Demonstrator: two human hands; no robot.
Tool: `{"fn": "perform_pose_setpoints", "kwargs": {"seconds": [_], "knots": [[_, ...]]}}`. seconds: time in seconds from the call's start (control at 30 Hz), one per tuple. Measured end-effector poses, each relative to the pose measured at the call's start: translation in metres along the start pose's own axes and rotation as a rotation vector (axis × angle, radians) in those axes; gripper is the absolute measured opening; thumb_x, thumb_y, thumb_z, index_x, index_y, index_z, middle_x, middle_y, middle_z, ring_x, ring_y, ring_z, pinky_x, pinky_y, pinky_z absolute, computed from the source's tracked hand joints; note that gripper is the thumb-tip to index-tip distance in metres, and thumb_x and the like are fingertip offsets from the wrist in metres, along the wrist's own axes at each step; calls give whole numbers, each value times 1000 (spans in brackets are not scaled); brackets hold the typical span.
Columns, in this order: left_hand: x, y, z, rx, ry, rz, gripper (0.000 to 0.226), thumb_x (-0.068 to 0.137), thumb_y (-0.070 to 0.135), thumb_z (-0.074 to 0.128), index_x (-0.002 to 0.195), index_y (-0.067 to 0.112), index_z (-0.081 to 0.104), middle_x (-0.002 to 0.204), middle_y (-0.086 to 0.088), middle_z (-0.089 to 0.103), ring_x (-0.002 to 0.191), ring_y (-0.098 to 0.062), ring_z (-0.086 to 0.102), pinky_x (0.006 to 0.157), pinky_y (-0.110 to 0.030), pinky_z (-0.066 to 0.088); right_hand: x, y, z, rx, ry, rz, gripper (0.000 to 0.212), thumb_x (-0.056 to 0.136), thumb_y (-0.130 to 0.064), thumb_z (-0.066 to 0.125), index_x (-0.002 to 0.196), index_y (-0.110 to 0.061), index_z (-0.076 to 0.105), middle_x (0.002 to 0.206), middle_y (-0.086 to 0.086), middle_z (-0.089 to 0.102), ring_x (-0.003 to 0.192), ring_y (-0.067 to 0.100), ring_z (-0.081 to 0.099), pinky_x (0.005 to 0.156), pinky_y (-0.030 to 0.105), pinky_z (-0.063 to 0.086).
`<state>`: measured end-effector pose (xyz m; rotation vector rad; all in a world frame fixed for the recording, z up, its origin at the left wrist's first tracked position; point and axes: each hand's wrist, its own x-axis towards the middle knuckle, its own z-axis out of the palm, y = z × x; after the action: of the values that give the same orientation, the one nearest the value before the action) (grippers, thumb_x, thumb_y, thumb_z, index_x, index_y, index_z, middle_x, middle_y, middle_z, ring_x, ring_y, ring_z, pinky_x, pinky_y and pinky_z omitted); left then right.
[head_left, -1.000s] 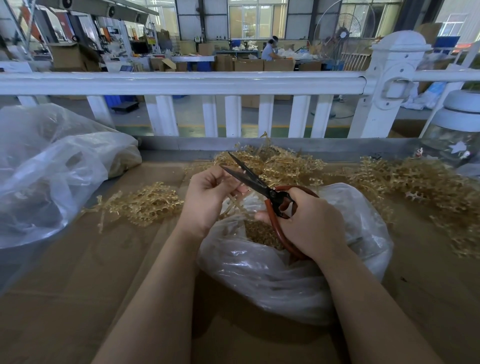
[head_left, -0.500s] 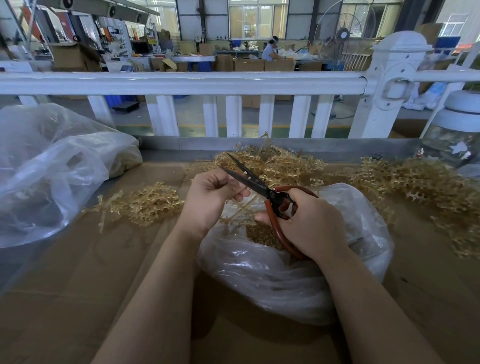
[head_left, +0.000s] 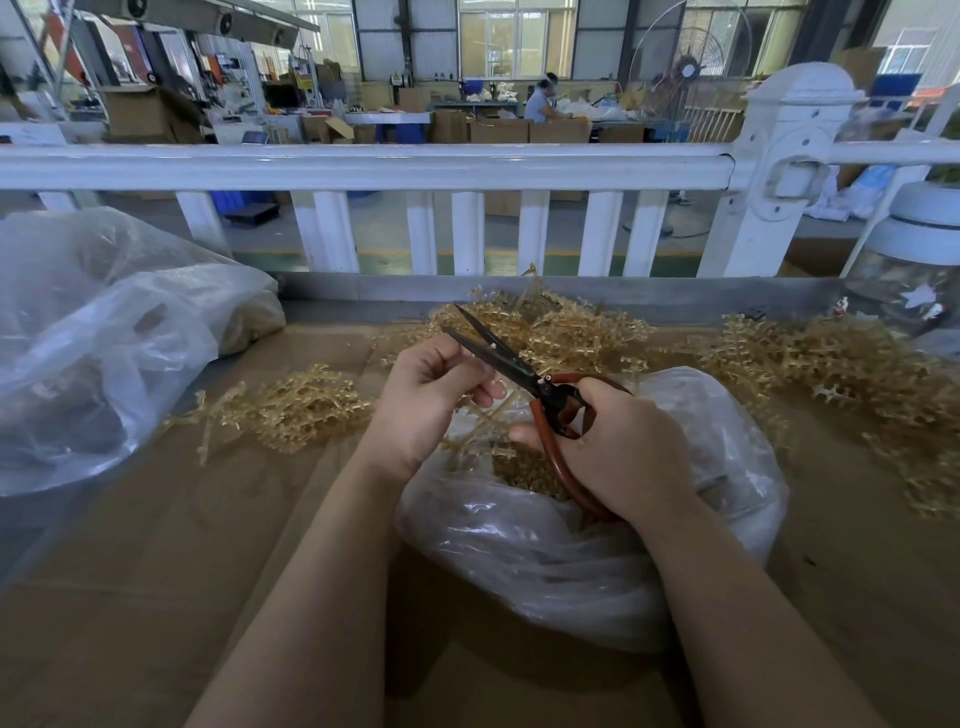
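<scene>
So that cut pieces apparently fall into the clear bag (head_left: 571, 571) beneath, the left hand (head_left: 431, 400) pinches a golden plastic sprig (head_left: 485, 415) over its mouth while the right hand (head_left: 618, 447), curled round the red handles, holds the scissors (head_left: 519, 366) with blades parted at it.

Nothing legible is showing anywhere; a yellow sign (head_left: 306, 79) far back in the hall is carrying print, but it is coming through too small and blurred to read; the cardboard boxes (head_left: 501, 131) beyond the white railing (head_left: 363, 166) are showing only unreadable smudges.
</scene>
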<state>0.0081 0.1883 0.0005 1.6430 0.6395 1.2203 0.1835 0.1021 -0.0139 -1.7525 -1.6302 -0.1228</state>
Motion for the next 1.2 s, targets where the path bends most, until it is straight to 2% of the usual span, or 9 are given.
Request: {"fn": "perform_pose_setpoints", "kwargs": {"seconds": [0.07, 0.23, 0.47, 0.67, 0.9, 1.03, 1.1, 1.13, 1.2], "knots": [[0, 0, 1, 16, -2, 10, 11, 91, -10, 51, 86, -14, 60, 68, -9, 68, 65, -21, 64, 65, -28, 53, 0, -1, -1, -7, 16, 0, 45, 69, -88, 53, 81, -45, 49, 56, -29, 41, 53, -15, 37, 50, 5, 22], [0, 3, 3, 24, 0, 17, 14, 90, -13, 50, 85, -10, 63, 69, -10, 67, 66, -21, 63, 64, -29, 53, -1, 0, 1, 13, 26, -11, 47, 69, -90, 49, 83, -46, 50, 57, -30, 40, 53, -16, 36, 50, 5, 22], [-2, 6, 5, 53, -24, 23, 14, 92, -9, 52, 89, -15, 64, 72, -18, 65, 68, -23, 62, 66, -28, 52, -2, -1, 0, 21, 56, -21, 46, 68, -89, 50, 66, -46, 33, 52, -26, 39, 50, -13, 37, 48, 8, 23], [-2, 9, 7, 47, -27, 25, 16, 94, -9, 51, 90, -11, 67, 72, -18, 65, 67, -21, 61, 65, -28, 52, -1, -3, -2, 36, 82, -50, 49, 69, -86, 51, 63, -44, 28, 50, -22, 36, 50, -10, 36, 48, 12, 24], [-1, 7, 6, 37, -15, 26, 17, 93, -10, 50, 88, -12, 66, 73, -21, 65, 68, -25, 61, 66, -29, 52, 0, 0, 0, 41, 64, -56, 47, 67, -90, 46, 64, -45, 33, 52, -24, 40, 52, -12, 39, 50, 10, 27], [-2, 7, 6, 22, -22, 32, 18, 95, -7, 51, 87, -7, 66, 73, -20, 64, 68, -24, 61, 65, -28, 52, 0, 0, -1, 60, 45, -49, 47, 66, -90, 47, 74, -44, 45, 53, -25, 43, 53, -12, 41, 50, 8, 27], [-1, 7, 6, 12, -11, 19, 18, 95, -6, 51, 87, -8, 66, 71, -16, 64, 68, -21, 61, 65, -28, 52, 0, -1, -1, 78, 48, -44, 46, 65, -88, 52, 69, -43, 41, 49, -23, 43, 50, -10, 43, 46, 7, 25], [-1, 7, 6, 4, -5, 6, 18, 95, -6, 51, 86, -7, 65, 70, -14, 64, 67, -19, 61, 65, -28, 52, 1, -1, 0, 107, 45, -24, 48, 64, -87, 55, 64, -41, 41, 48, -20, 47, 49, -6, 47, 42, 10, 28], [-1, 7, 6, -14, -8, -25, 18, 95, -5, 52, 84, -6, 66, 69, -12, 63, 65, -16, 61, 64, -25, 51, 3, 1, 0, 212, 25, 55, 53, 64, -84, 64, 60, -34, 48, 61, -25, 59, 59, -3, 57, 46, 12, 39]]}}
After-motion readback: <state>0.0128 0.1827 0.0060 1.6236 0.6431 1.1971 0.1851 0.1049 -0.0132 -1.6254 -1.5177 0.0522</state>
